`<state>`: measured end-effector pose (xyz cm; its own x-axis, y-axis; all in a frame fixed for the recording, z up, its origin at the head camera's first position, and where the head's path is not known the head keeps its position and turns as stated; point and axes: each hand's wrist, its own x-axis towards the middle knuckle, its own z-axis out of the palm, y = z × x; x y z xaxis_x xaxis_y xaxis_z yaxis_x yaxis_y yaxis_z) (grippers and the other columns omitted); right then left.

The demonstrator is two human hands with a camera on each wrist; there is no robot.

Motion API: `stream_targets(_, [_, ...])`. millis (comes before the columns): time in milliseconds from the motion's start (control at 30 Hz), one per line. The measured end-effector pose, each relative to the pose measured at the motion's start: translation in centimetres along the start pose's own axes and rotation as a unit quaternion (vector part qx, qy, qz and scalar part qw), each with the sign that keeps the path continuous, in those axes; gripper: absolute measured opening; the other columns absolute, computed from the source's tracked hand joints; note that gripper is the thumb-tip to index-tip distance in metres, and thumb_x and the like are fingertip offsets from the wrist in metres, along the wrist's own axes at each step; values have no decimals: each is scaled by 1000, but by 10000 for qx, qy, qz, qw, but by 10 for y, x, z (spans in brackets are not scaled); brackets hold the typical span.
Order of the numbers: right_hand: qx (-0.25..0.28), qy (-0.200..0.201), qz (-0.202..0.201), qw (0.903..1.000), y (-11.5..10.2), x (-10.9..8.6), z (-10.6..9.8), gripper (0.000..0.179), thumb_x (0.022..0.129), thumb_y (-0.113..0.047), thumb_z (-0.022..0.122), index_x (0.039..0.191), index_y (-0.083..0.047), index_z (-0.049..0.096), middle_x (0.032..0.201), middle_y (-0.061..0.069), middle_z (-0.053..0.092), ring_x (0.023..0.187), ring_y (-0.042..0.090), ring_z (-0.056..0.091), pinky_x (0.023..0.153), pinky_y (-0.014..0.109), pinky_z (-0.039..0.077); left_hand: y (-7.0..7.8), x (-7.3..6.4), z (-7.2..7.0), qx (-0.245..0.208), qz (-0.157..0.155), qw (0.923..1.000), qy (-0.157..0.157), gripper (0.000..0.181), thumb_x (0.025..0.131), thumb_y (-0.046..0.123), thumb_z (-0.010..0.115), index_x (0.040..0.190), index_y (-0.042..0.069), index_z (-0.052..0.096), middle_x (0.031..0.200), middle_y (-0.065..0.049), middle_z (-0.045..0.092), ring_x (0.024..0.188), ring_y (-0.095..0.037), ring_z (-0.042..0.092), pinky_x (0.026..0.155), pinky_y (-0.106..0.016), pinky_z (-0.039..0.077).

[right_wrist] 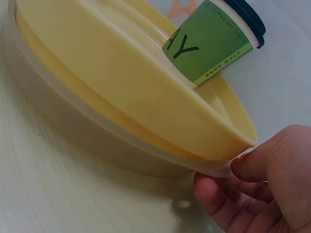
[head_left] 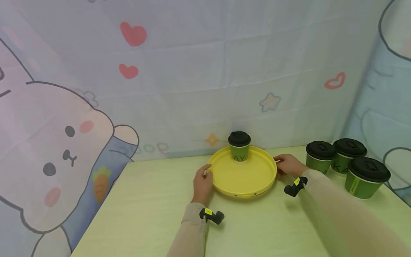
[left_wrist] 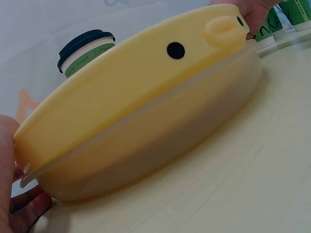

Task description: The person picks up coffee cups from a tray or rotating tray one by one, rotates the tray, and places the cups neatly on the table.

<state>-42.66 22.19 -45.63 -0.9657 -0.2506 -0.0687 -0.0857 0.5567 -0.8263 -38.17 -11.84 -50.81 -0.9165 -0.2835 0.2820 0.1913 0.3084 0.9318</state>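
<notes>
A round yellow tray (head_left: 242, 178) with a raised rim, black eye dots and a small beak on its side is between my two hands. Toward its back stands a green paper cup (head_left: 239, 151) with a black lid, upright in the head view. My left hand (head_left: 203, 184) holds the tray's left side, thumb by the rim and fingertips low under the edge. At the right side, my right hand (head_left: 288, 165) pinches the tray's edge between thumb and fingers (right_wrist: 210, 190). A paler band (left_wrist: 160, 141) runs below the tray's yellow wall in both wrist views.
Several more green cups with black lids, among them a front one (head_left: 366, 178), stand together on the right of the pale table (head_left: 154, 203), beyond my right forearm. A printed cloth (head_left: 192, 71) hangs behind the table's back edge and along the right.
</notes>
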Motion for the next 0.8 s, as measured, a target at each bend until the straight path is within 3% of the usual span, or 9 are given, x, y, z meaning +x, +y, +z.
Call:
stream_targets(167, [510,67,76,9986,8,0,1,49,100,-3,46,144,18,39,104,20,67,68,18,64,66,31,55,0,0,1,-29,-24,10000,-20,33,97,15,54,126,14,70,136,-11,60,105,-25,59,94,-44,47])
stream_targets(367, [985,237,223,9946,9,-3,4,50,103,-8,48,146,15,39,112,21,66,71,15,64,68,29,56,3,3,0,-205,-258,9994,-86,34,99,18,54,129,14,68,137,-9,60,107,-27,60,95,-44,48])
stream_targets(467, [1361,261,314,9899,10,-5,5,51,103,-10,49,147,13,38,109,16,67,76,13,65,70,28,57,6,3,1,-75,-178,9998,58,35,100,20,52,131,12,66,136,-11,59,113,-29,58,97,-48,47])
stream_targets(567, [1679,179,314,9851,14,-6,6,54,104,-13,50,150,12,35,105,9,69,80,12,67,73,28,58,11,1,5,450,204,9973,549,34,98,21,53,126,11,68,130,-14,59,114,-33,54,96,-51,45])
stream_targets(667, [1955,93,292,9802,18,-7,6,56,105,-17,51,151,10,34,100,4,70,81,11,68,74,27,58,26,-4,11,1095,870,9844,1064,28,93,20,56,114,10,72,116,-14,61,106,-35,54,90,-51,44])
stream_targets(733, [2128,10,232,9768,22,-7,7,57,106,-18,50,152,11,32,99,1,69,80,9,67,75,26,57,41,-9,16,1380,1307,9765,1021,24,90,18,58,107,10,73,105,-11,61,96,-32,54,84,-48,44])
stream_targets(800, [2273,-39,194,9736,26,-7,7,56,107,-18,49,152,11,31,96,0,68,78,8,66,74,24,57,58,-15,20,1493,1624,9732,644,22,90,17,59,104,9,73,98,-9,61,89,-28,55,79,-43,45])
